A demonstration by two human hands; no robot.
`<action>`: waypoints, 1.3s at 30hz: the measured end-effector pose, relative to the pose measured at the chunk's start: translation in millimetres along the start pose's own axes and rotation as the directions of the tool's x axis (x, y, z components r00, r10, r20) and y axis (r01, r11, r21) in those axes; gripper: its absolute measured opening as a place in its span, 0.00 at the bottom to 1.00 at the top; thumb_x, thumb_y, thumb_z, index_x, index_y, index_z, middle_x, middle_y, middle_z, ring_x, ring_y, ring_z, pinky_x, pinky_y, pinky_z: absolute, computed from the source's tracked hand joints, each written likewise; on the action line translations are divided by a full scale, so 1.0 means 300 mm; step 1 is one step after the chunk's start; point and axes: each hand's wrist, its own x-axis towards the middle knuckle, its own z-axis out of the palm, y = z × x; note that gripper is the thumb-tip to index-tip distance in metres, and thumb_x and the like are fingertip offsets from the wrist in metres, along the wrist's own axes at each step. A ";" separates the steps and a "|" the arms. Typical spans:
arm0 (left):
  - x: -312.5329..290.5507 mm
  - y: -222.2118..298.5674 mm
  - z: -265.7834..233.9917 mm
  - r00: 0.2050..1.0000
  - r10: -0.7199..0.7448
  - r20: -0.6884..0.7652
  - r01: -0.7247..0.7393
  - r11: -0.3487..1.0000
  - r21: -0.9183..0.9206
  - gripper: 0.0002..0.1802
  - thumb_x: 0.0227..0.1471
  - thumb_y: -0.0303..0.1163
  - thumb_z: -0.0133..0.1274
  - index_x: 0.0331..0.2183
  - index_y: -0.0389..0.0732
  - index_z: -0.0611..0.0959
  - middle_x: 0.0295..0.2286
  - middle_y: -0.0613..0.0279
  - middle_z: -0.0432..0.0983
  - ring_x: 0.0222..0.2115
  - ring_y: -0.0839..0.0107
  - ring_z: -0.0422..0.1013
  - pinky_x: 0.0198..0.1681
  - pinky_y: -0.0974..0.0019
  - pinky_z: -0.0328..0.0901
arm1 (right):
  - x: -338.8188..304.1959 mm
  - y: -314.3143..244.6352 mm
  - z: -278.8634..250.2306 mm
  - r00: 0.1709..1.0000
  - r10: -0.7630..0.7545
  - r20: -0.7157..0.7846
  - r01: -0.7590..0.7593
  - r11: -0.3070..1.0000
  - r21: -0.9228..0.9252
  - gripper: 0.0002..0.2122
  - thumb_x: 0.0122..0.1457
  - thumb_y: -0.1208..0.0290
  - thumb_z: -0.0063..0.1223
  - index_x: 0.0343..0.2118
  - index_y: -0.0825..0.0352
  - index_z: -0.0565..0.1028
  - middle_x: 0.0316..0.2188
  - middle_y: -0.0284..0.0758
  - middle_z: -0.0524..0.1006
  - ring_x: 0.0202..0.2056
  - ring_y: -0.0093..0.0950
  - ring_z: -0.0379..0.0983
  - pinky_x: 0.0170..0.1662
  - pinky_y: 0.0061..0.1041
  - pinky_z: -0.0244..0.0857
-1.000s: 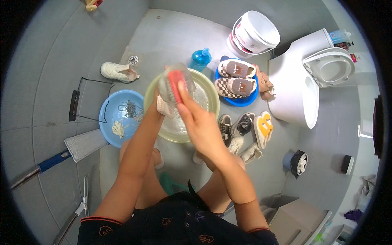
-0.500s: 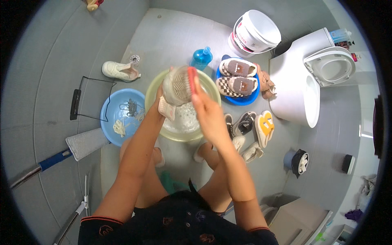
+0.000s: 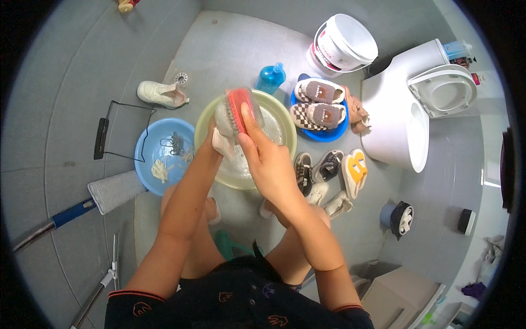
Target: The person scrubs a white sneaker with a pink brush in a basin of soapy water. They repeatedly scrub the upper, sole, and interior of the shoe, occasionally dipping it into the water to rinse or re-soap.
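A pale shoe (image 3: 222,143) is held sole-up over the yellow-green basin (image 3: 200,155) by my left hand (image 3: 212,133), whose fingers are mostly hidden behind it. My right hand (image 3: 262,153) grips a red scrubbing brush (image 3: 241,107), index finger stretched along its back. Its bristles rest on the shoe's sole. Bubbly water fills the basin below.
At left, a light-blue basin (image 3: 143,170) holds shoelaces (image 3: 160,171); a white shoe (image 3: 159,94) lies beyond it. A blue bottle (image 3: 270,80), slippers in a blue tub (image 3: 319,136), several shoes, a white bucket (image 3: 350,44) and a toilet (image 3: 392,115) stand around.
The brush has moved left across the sole with my right hand, its red back now turned up toward me. My left hand keeps the shoe in nearly the same place.
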 end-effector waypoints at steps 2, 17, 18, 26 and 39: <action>-0.014 0.000 0.025 1.000 0.000 0.001 0.000 0.998 -0.070 0.26 0.64 0.52 0.41 0.45 0.39 0.77 0.39 0.57 0.78 0.39 0.64 0.76 0.43 0.58 0.74 | -0.013 -0.006 -0.010 0.994 0.086 0.066 -0.086 0.996 -0.006 0.24 0.66 0.61 0.45 0.65 0.44 0.58 0.37 0.53 0.77 0.37 0.47 0.77 0.42 0.31 0.69; -0.018 -0.087 0.090 0.965 -0.120 -0.234 0.113 0.993 -0.042 0.22 0.63 0.44 0.44 0.50 0.38 0.74 0.44 0.56 0.76 0.43 0.64 0.74 0.47 0.60 0.71 | 0.062 0.154 -0.035 0.990 -0.098 -0.103 0.106 0.992 0.076 0.23 0.67 0.59 0.43 0.64 0.48 0.60 0.38 0.54 0.77 0.40 0.49 0.76 0.42 0.35 0.69; -0.014 -0.090 0.088 0.960 -0.111 -0.257 0.105 0.994 -0.036 0.23 0.62 0.45 0.45 0.50 0.38 0.75 0.44 0.56 0.76 0.43 0.65 0.75 0.46 0.61 0.71 | 0.082 0.167 -0.032 0.985 -0.120 -0.125 0.131 0.988 0.087 0.23 0.67 0.59 0.43 0.64 0.50 0.60 0.40 0.54 0.77 0.41 0.49 0.76 0.44 0.34 0.68; -0.005 -0.060 0.051 0.926 -0.086 -0.369 0.073 0.996 -0.049 0.24 0.61 0.49 0.47 0.47 0.38 0.76 0.38 0.58 0.77 0.38 0.65 0.75 0.43 0.60 0.71 | -0.110 0.116 0.011 0.999 0.022 -0.028 -0.020 0.996 0.090 0.24 0.67 0.64 0.41 0.65 0.54 0.58 0.52 0.51 0.72 0.50 0.41 0.73 0.52 0.30 0.64; -0.041 -0.095 0.166 0.881 -0.111 -0.459 0.185 0.976 0.119 0.26 0.62 0.47 0.47 0.49 0.33 0.75 0.43 0.54 0.75 0.42 0.66 0.73 0.47 0.63 0.68 | 0.103 0.216 -0.034 1.000 -0.030 0.005 0.028 0.980 0.199 0.23 0.69 0.66 0.36 0.66 0.60 0.56 0.64 0.41 0.61 0.64 0.29 0.57 0.64 0.25 0.48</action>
